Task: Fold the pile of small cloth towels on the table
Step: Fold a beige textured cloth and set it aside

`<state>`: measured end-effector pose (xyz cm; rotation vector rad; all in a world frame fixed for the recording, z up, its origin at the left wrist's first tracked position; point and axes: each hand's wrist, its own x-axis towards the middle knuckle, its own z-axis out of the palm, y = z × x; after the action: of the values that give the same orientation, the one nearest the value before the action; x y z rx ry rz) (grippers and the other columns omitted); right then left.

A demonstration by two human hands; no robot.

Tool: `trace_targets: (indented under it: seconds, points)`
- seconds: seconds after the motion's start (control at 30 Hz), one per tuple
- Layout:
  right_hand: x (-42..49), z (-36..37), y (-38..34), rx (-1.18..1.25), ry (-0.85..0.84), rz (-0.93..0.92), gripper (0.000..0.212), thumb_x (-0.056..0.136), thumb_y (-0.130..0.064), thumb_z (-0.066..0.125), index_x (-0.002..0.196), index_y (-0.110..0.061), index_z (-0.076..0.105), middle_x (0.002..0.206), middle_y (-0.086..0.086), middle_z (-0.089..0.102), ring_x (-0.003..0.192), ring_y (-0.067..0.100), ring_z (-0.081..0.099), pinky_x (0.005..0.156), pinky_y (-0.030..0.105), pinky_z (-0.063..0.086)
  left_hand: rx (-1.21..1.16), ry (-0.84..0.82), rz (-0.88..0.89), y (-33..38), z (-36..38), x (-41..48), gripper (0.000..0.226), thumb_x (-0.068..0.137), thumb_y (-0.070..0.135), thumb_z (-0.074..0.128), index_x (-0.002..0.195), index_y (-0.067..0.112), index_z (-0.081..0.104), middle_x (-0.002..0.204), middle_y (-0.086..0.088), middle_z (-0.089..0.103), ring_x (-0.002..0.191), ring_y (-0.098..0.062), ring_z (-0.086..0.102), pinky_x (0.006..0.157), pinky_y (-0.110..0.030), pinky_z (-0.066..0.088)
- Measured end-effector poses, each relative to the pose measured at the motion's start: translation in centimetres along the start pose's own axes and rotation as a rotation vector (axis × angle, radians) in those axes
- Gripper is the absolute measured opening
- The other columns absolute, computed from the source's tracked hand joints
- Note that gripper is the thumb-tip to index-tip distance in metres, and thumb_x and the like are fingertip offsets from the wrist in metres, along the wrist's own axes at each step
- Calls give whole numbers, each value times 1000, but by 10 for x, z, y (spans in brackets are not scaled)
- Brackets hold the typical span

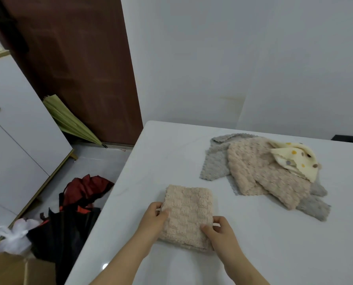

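A folded beige fluffy towel (187,210) lies flat on the white table (253,243) near its left edge. My left hand (155,218) grips the towel's left side, thumb on top. My right hand (221,233) pinches its near right corner. Farther right sits a loose pile: a grey towel (214,159) underneath, an unfolded beige towel (268,177) over it, and a cream towel with coloured dots (295,159) on top.
The table's left edge drops to a tiled floor with a red and black umbrella (77,204), a white plastic bag (15,235) and a cardboard box (13,270). A green folded umbrella (68,120) leans by a brown door. A white wall stands behind the table.
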<state>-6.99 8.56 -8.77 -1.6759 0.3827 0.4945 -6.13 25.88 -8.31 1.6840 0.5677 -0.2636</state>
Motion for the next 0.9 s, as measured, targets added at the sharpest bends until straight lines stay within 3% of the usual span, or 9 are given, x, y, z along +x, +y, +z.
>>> trace_targets:
  seconds: [0.33,0.53,0.7,0.8,0.9]
  points:
    - [26,84,-31,11,-43,-29,9,90,-15,55,98,-15,51,97,10,65,73,15,60,56,19,41,-39,28,-8,7,-82,42,13,96,15,45,103,23,52,95,3,58,85,-11,56,75,-23,45]
    - [44,118,-42,2,-66,-33,12,90,-11,54,101,-14,50,94,8,63,74,15,58,59,20,41,-17,101,-5,8,-109,63,13,96,12,44,100,23,50,90,6,56,82,-11,53,69,-20,41]
    - [56,134,-44,-18,-53,-21,11,90,-10,53,99,-16,51,98,6,63,88,23,62,78,36,51,15,152,-7,6,-120,75,14,96,11,43,105,21,48,86,10,53,84,-14,52,67,-19,40]
    - [60,137,-45,-19,-53,-23,14,90,-8,52,99,-18,51,96,5,63,89,22,62,81,36,50,58,167,-23,3,-121,80,22,96,11,42,116,16,50,92,5,56,90,-17,53,72,-28,41]
    - [63,137,-44,-20,-57,-30,18,91,-7,51,101,-21,51,98,3,63,93,23,63,84,37,51,108,174,-24,2,-121,82,32,96,10,39,127,15,47,105,0,55,93,-18,53,78,-26,39]
